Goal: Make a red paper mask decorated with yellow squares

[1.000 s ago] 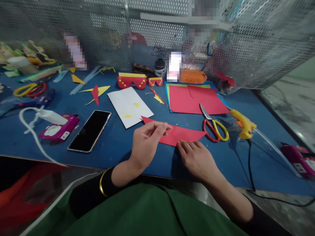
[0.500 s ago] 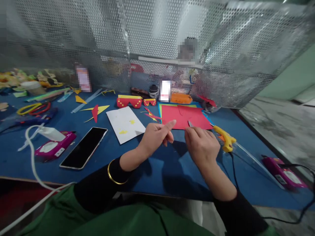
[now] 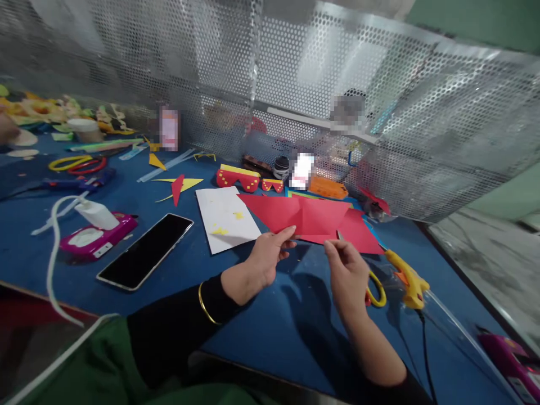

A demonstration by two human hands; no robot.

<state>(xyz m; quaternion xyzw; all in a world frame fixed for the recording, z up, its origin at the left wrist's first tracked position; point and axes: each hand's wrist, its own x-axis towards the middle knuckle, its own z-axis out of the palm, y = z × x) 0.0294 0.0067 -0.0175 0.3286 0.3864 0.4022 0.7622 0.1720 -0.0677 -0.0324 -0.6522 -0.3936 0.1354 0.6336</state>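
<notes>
A creased red sheet (image 3: 316, 216) is spread at the middle of the blue table, partly over another red sheet (image 3: 363, 233) and overlapping the white card (image 3: 225, 225). My left hand (image 3: 268, 256) has its thumb and fingers closed at the creased sheet's near edge. Just right of it, my right hand (image 3: 348, 273) is closed in a pinch below the paper; whatever is between its fingertips is too small to tell. Scissors with yellow handles (image 3: 377, 289) lie partly hidden under my right hand, a blade tip showing above it.
A yellow glue gun (image 3: 409, 278) with its cord lies at the right. Red paper glasses (image 3: 237, 179) and a lit phone (image 3: 302, 170) stand behind. At left are a black phone (image 3: 147, 250), a purple power strip (image 3: 99, 236) and cut paper pieces (image 3: 178, 189).
The creased red sheet now extends left over the white card. My right hand has shifted slightly down and uncovered the scissors' handles. The camera view has tilted and turned.
</notes>
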